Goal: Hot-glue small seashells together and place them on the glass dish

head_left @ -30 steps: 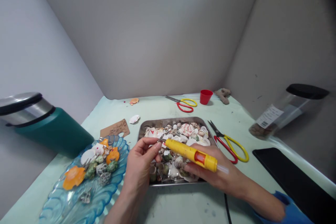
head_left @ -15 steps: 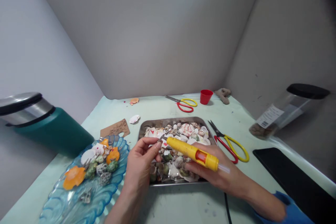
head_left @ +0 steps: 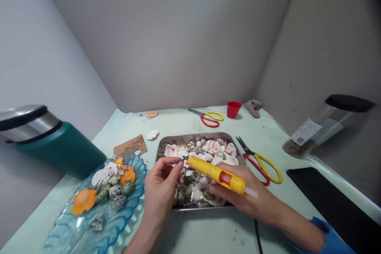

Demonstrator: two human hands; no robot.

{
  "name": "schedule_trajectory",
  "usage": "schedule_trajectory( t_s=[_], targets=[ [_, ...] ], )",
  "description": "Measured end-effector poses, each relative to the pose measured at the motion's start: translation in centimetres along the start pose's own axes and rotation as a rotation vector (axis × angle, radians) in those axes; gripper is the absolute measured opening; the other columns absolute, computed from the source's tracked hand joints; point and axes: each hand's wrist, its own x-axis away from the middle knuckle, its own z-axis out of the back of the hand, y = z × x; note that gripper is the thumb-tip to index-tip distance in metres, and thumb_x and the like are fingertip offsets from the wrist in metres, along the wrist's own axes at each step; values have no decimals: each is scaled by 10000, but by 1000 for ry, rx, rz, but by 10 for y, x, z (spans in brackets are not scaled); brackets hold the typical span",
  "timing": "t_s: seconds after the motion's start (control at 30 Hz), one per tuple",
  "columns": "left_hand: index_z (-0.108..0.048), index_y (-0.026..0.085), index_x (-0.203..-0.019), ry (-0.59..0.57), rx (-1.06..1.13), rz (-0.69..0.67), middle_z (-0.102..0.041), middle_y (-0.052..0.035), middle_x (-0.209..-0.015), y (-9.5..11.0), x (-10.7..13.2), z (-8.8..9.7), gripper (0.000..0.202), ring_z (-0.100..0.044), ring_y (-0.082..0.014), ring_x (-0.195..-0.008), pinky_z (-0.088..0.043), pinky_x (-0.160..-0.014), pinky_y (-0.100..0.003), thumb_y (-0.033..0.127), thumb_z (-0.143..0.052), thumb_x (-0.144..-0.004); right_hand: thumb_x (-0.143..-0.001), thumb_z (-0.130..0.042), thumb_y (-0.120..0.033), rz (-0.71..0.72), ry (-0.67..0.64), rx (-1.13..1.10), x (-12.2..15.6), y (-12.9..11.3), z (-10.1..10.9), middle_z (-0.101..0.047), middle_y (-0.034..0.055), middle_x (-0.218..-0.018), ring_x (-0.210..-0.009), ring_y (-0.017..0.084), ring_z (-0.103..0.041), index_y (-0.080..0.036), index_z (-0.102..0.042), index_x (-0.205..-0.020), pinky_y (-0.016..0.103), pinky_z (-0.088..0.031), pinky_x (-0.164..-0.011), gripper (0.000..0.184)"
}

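The pale green tabletop (head_left: pixel 205 232) shows nearest me as a strip below the tray, with a dark cable (head_left: pixel 257 236) running out at the bottom; my blue sleeve (head_left: pixel 329 236) and a black slab (head_left: pixel 330 204) are cut off too. My left hand (head_left: pixel 162 178) has turned since half a second ago, showing more of its back, and the dark sliver that stuck out from its fingertips no longer shows. Thumb and forefinger are pressed together; I can't tell what is between them. My right hand (head_left: pixel 248 202) is wrapped round the yellow glue gun (head_left: pixel 208 169), barely shifted, its nozzle close by those fingertips, above the metal tray (head_left: pixel 205 208) of shells (head_left: pixel 196 196); whether they touch is too small to judge. My hands cover part of the heap. The blue plate (head_left: pixel 68 232) leaves a gap beside my left wrist, while scissors (head_left: pixel 253 153) lie close along the tray's right side. Beyond the tray, tabletop stretches to more scissors (head_left: pixel 203 115), a red cup (head_left: pixel 233 110) and the grey wall (head_left: pixel 187 39).
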Motion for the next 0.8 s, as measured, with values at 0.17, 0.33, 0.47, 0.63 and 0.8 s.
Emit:
schedule_trajectory(
  t_s=[0.17, 0.33, 0.47, 0.63, 0.8],
  targets=[
    [-639, 148, -771, -11, 73, 39, -577, 48, -533, 1, -1, 0, 183, -504, -63, -444, -398, -484, -170, 271, -733, -674, -880, -526, -393, 16, -18, -14, 0, 1, -1, -487, -36, -684, -597, 114, -424, -203, -490, -751, 248, -341, -566, 233],
    [-633, 134, -771, -102, 210, 130, -556, 56, -482, 0, -5, 2, 190, -482, -44, -424, -381, -475, -153, 250, -745, -670, -884, -515, -399, 14, 2, -12, 0, -1, 0, -486, -34, -684, -606, 116, -429, -199, -498, -773, 247, -348, -576, 229],
    [-619, 130, -762, -132, 301, 194, -546, 58, -432, 1, -6, 1, 224, -486, -51, -402, -381, -458, -155, 244, -768, -639, -883, -508, -415, 11, 12, 6, -1, -1, 0, -488, -28, -683, -608, 122, -430, -194, -516, -783, 248, -348, -574, 243],
    [-607, 132, -746, -150, 379, 242, -541, 68, -417, 3, -5, 1, 237, -478, -43, -380, -401, -465, -161, 221, -785, -618, -876, -522, -402, 33, 4, 6, -1, 2, -1, -498, -29, -682, -594, 114, -429, -193, -505, -764, 241, -345, -560, 238],
    [-619, 130, -738, -155, 428, 276, -545, 68, -433, 4, -6, 2, 233, -469, -39, -374, -413, -467, -169, 222, -792, -611, -857, -556, -380, 48, -6, -3, -1, 4, -2, -507, -32, -680, -582, 104, -430, -193, -493, -741, 234, -341, -545, 229]
  ],
)
